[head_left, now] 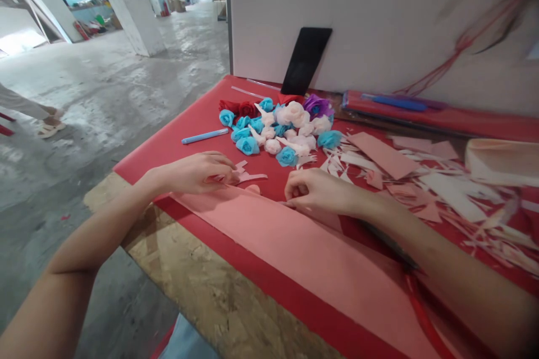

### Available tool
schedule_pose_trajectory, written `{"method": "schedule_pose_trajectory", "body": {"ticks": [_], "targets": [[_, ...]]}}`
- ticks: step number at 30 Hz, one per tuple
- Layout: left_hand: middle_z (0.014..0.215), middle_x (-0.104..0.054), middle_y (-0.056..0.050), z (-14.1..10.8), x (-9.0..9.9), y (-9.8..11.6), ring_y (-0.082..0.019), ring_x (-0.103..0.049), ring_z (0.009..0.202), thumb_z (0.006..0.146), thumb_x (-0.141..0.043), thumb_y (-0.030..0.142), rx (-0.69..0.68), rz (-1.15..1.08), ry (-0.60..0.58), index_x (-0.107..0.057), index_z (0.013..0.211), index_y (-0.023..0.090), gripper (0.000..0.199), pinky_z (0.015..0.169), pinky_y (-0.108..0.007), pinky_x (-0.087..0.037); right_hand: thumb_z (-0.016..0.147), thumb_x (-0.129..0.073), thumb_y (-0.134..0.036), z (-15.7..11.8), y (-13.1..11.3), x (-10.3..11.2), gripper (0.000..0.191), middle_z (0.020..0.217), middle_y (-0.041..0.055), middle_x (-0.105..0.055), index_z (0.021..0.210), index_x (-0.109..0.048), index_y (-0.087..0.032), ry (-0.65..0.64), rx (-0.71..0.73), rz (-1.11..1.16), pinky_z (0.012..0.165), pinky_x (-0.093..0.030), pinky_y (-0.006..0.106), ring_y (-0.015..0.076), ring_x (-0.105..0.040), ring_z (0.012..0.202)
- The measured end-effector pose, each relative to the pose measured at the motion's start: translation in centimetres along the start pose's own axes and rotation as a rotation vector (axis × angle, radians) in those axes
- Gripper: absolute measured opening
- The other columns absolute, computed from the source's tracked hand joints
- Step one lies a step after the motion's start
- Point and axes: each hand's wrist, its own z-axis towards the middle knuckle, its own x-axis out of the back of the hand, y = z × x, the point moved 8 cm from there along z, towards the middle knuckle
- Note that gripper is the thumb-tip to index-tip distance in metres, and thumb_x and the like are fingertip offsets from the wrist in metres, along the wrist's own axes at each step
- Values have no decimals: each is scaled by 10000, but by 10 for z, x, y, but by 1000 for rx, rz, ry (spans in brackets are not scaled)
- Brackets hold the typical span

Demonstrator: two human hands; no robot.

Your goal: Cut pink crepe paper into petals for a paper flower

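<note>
A long pink paper strip [269, 230] runs slantwise along the near edge of the red-covered table. At its far left end, my left hand [197, 173] is closed on the paper's edge with curled fingers. My right hand [315, 190] pinches at the strip's far edge, thumb and fingertips together; the exact grip is partly hidden. Small cut pink paper pieces [248, 173] lie between the two hands. Under my right forearm is a tool with a red handle [423, 308], probably scissors, its blades mostly covered.
Blue, white, red and purple paper flowers [288, 123] cluster beyond my hands. A blue pen [205, 136] lies left of them. Paper scraps [455, 190] spread over the right side. A black panel [306, 59] leans on the white board [379, 22] behind. Bare chipboard [202, 275] borders the red cover.
</note>
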Motion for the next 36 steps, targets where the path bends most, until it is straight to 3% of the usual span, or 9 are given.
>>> {"method": "schedule_pose_trajectory", "body": {"ticks": [5, 10, 13, 16, 18, 23, 28, 32, 36], "targets": [[983, -668, -92, 0, 4, 1, -193, -555, 983, 890, -404, 203, 2, 60, 40, -620, 816, 155, 233, 824, -327, -456, 712, -590, -299, -9, 0, 21, 185, 598, 2, -562, 577, -559, -176, 78, -7, -32, 492, -335, 237, 122, -482, 550], [848, -668, -76, 0, 9, 4, -183, -562, 886, 870, -447, 202, -11, 71, 73, -627, 778, 163, 206, 774, -301, -454, 711, -625, -308, -24, -1, 68, 138, 601, -14, -592, 614, -609, -210, 246, -57, -63, 499, -338, 254, 120, -482, 527], [738, -649, -49, 1, 13, 8, -165, -549, 795, 856, -491, 204, -31, 76, 89, -641, 769, 179, 175, 746, -281, -438, 715, -669, -297, -29, -12, 93, 141, 537, -34, -546, 612, -617, -216, 366, -42, -91, 491, -316, 260, 98, -433, 468], [722, -652, -36, 0, 14, 10, -160, -538, 773, 850, -514, 203, -31, 85, 74, -647, 768, 179, 157, 740, -273, -427, 711, -689, -209, -26, -33, 102, 87, 574, -45, -551, 644, -635, -215, 424, 8, -133, 493, -293, 257, 82, -418, 468], [754, -663, -39, -2, 13, 8, -163, -535, 781, 842, -530, 205, -12, 97, 44, -652, 793, 170, 136, 745, -279, -426, 696, -698, -141, -18, -52, 99, 123, 590, -44, -548, 616, -622, -196, 411, 77, -151, 494, -285, 247, 79, -429, 494], [776, -657, -31, -8, 14, 2, -163, -537, 784, 840, -512, 193, -6, 152, 4, -668, 816, 201, 158, 779, -303, -428, 738, -670, -237, 5, -82, 84, 131, 613, -34, -525, 629, -616, -191, 361, 295, -129, 514, -329, 211, 87, -470, 580], [731, -636, -41, -12, 23, 8, -157, -530, 746, 851, -481, 191, -57, 174, 74, -674, 793, 201, 202, 755, -298, -441, 743, -598, -128, 38, -56, 50, 110, 630, -24, -567, 641, -592, -169, 134, 222, -138, 517, -347, 208, 89, -499, 576], [742, -647, -37, -13, 25, 11, -150, -547, 744, 860, -465, 202, -42, 193, 92, -688, 770, 220, 241, 741, -293, -445, 710, -595, -118, 53, -39, 33, 91, 643, -12, -580, 639, -589, -174, 90, 209, -200, 509, -318, 232, 109, -502, 588], [731, -652, -38, -12, 25, 10, -147, -544, 724, 868, -452, 226, -18, 223, 87, -697, 768, 227, 265, 718, -294, -444, 702, -576, -106, 59, -39, 26, 108, 644, -15, -581, 619, -569, -175, 104, 200, -227, 503, -285, 239, 110, -493, 589]]}}
